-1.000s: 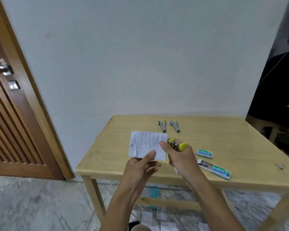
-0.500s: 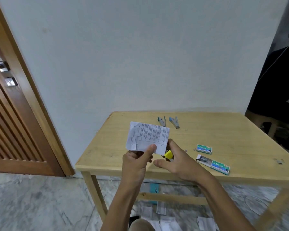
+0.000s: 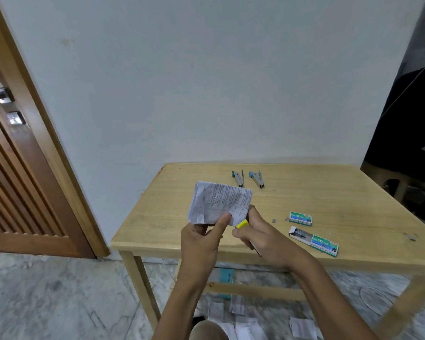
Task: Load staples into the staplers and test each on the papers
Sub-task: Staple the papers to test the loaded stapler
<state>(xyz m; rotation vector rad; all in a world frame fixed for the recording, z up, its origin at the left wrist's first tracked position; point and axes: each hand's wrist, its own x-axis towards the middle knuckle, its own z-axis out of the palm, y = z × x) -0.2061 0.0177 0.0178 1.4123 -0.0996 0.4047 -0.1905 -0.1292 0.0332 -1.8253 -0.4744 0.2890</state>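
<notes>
Table (image 3: 353,192) against wall (image 3: 206,82) | left hand (image 3: 201,244) pinches paper (image 3: 221,202) by lower edge, above table | right hand (image 3: 268,239) grips stapler (image 3: 242,224), just beside paper's lower right corner | risk: shallow bite misses or tears corner; loose pinch lets paper slip.

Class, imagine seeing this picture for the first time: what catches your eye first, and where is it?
At the centre, the left hand pinches a printed paper while the right hand grips a yellow stapler at its lower right corner. Far back on the wooden table lie two blue staplers; two green staple boxes lie to the right.
</notes>
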